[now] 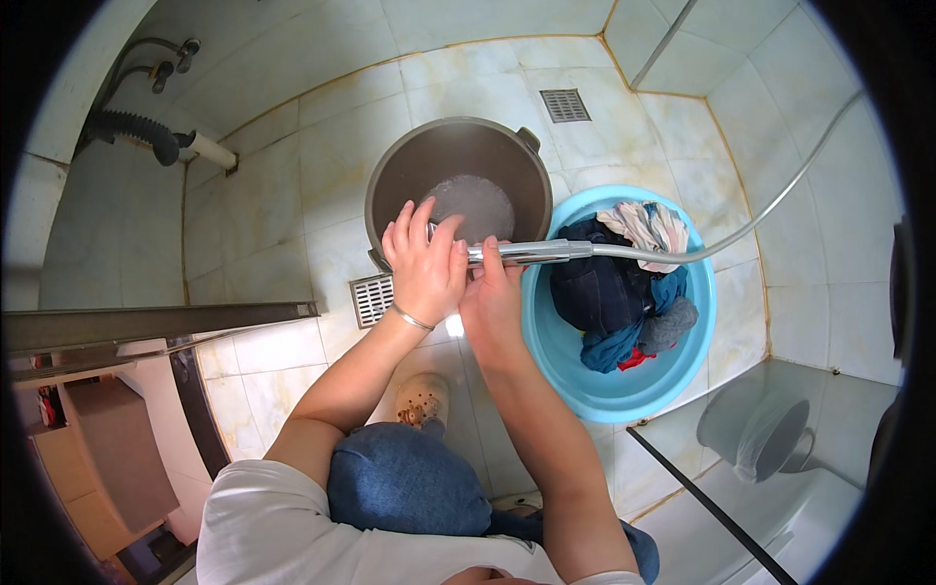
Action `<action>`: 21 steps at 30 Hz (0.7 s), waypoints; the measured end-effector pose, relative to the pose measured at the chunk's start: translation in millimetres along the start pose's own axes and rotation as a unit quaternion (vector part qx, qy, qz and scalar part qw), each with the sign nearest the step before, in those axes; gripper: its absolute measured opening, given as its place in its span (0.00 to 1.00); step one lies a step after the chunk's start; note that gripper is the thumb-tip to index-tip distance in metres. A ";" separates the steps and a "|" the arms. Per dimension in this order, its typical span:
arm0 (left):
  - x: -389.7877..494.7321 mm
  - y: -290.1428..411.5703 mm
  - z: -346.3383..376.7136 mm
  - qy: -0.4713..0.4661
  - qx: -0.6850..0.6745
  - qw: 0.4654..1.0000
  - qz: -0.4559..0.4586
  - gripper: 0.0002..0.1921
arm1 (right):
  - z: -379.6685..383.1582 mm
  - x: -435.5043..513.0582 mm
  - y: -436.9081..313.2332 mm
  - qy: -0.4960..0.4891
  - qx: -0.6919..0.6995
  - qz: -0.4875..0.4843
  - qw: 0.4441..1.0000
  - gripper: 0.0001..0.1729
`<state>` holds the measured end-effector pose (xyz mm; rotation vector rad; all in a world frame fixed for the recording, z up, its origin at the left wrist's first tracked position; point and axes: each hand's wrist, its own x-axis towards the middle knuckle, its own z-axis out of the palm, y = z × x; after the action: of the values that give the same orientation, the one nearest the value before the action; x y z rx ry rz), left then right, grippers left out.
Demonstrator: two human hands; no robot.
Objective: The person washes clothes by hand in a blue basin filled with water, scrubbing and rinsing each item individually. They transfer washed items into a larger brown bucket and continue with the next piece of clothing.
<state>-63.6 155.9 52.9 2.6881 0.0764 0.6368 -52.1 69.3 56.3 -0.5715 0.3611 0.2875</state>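
Note:
A chrome hand shower (537, 251) lies sideways across the near rim of a deep brown plastic bucket (457, 146). My right hand (493, 292) grips its handle, thumb on top. My left hand (426, 274), with a bangle on its wrist, is around the head end, fingers bent over it and mostly hiding it. Foamy or rippling water (475, 208) covers the bucket's bottom. To the right stands a light blue basin (545, 344) holding dark clothes (596, 281), a pale patterned cloth (643, 227), a grey sock-like piece (667, 325) and a bit of red fabric (635, 358).
The silvery shower hose (775, 201) arches over the basin to the right wall. Two floor drains (564, 105) (373, 300) are set in the tiles. At left are a black corrugated pipe (135, 130) and a door track (161, 325). A grey bin (757, 424) stands at lower right, near a black bar (709, 504).

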 end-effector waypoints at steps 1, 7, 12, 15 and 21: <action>-0.4 0.6 0.0 -0.001 0.002 1.000 0.002 0.15 | 0.2 -0.5 -1.0 -0.003 0.004 0.007 1.000 0.04; 1.0 3.4 2.0 0.006 -0.001 1.000 0.015 0.15 | -2.2 1.1 -4.8 -0.007 0.005 0.007 1.000 0.03; 2.7 5.4 3.5 0.011 -0.001 1.000 0.020 0.15 | -5.2 4.3 -4.3 -0.011 0.008 -0.007 1.000 0.05; 4.6 8.9 2.3 0.002 -0.001 1.000 0.015 0.15 | -4.6 4.9 -6.3 -0.012 0.009 -0.007 1.000 0.05; 10.1 45.7 14.4 -0.012 -0.060 0.997 0.049 0.16 | -19.2 -8.2 -49.4 0.032 -0.047 -0.070 0.996 0.07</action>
<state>-49.7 109.9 62.2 2.5949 -0.0977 0.6190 -46.5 17.2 67.9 -0.6966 0.3690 0.1524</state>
